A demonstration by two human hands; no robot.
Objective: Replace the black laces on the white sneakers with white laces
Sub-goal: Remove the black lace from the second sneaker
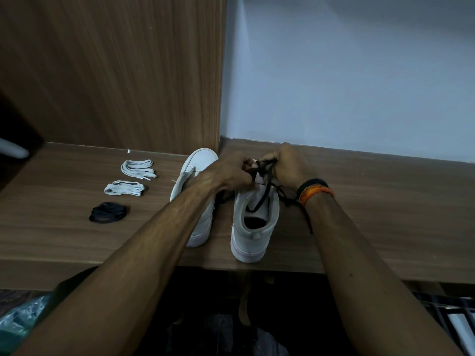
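Wood-grain laminate covers the desk where two white sneakers stand side by side, heels toward the camera. The right sneaker sits close to the front edge; the left sneaker lies just beside it, partly hidden under the person's forearm, and shows no lace that can be made out.

Both hands meet above the front of the right sneaker. The left hand has its fingers curled and pinching a black lace; the right hand is clenched on the same lace, which bunches between the two hands. One strand drops into the shoe's opening and others trail off its right side across the desk. Black and orange thread bands circle the right wrist.

To the left of the shoes, well apart from the hands, three bundles lie in a row on the desk: a folded white lace farthest from the camera, a second white lace in the middle, and a coiled black lace bundle nearest the camera.

A wood panel rises behind the left part of the desk, and a pale wall behind the right.
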